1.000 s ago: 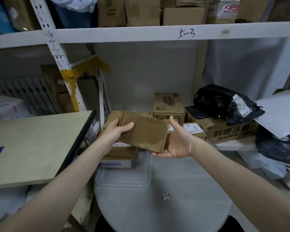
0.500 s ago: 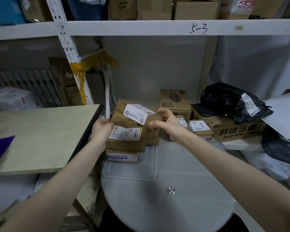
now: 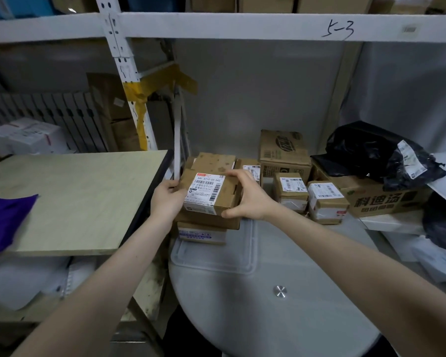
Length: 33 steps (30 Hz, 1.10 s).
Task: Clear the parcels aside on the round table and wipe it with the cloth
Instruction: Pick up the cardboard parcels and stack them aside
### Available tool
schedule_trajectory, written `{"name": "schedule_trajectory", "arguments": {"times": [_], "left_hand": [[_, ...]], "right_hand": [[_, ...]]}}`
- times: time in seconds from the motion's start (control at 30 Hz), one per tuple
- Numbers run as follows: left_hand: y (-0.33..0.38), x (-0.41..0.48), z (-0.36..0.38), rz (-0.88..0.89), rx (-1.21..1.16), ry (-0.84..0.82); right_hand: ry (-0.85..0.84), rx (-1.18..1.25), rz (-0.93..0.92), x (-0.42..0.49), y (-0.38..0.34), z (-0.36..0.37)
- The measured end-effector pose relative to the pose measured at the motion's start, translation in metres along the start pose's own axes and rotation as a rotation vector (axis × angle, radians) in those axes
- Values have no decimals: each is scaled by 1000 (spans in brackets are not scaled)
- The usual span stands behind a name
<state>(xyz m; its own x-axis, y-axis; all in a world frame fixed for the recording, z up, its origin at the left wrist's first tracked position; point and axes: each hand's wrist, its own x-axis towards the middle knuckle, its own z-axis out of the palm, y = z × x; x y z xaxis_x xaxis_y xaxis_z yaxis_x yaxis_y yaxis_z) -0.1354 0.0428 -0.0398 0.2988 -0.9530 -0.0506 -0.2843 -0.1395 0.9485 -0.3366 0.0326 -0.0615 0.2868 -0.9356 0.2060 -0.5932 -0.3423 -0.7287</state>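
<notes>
A brown cardboard parcel (image 3: pixel 211 191) with a white label lies on top of a stack of parcels (image 3: pixel 204 229) at the far left edge of the grey round table (image 3: pixel 268 318). My left hand (image 3: pixel 166 198) grips its left side. My right hand (image 3: pixel 247 197) holds its right side, fingers curled over the top and thumb under the front corner. A purple cloth (image 3: pixel 3 222) lies on the wooden tabletop (image 3: pixel 83 202) at the left. Two small labelled parcels (image 3: pixel 309 197) stand to the right of my right hand.
A translucent plastic lid (image 3: pixel 214 258) lies on the round table under the stack. Behind stand a larger carton (image 3: pixel 283 153), a printed carton (image 3: pixel 381 199) with a black bag (image 3: pixel 379 153) on it, and a white shelf beam (image 3: pixel 242 27) overhead.
Both hands turned the flat brown parcel label-up and lowered it onto the stack at the table's far left; they still hold its two sides.
</notes>
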Motion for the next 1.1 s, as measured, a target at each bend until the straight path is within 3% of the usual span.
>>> {"name": "schedule_trajectory", "arguments": {"times": [0.2, 0.4, 0.53, 0.7, 0.8, 0.97, 1.1], "left_hand": [[-4, 6, 6, 18, 90, -20], [-2, 8, 12, 78, 277, 8], [7, 3, 18, 207, 503, 101], [27, -9, 36, 395, 619, 58], [39, -14, 55, 458, 604, -18], [56, -16, 87, 506, 572, -139], [65, -13, 122, 520, 619, -224]], "right_hand": [[-54, -52, 28, 7, 15, 4], [4, -74, -12, 3, 27, 2], [44, -95, -75, -2, 28, -2], [168, 18, -47, -10, 33, -19], [304, 120, 31, -17, 50, -36], [664, 24, 336, -33, 94, -70], [684, -242, 625, -49, 134, -95]]}}
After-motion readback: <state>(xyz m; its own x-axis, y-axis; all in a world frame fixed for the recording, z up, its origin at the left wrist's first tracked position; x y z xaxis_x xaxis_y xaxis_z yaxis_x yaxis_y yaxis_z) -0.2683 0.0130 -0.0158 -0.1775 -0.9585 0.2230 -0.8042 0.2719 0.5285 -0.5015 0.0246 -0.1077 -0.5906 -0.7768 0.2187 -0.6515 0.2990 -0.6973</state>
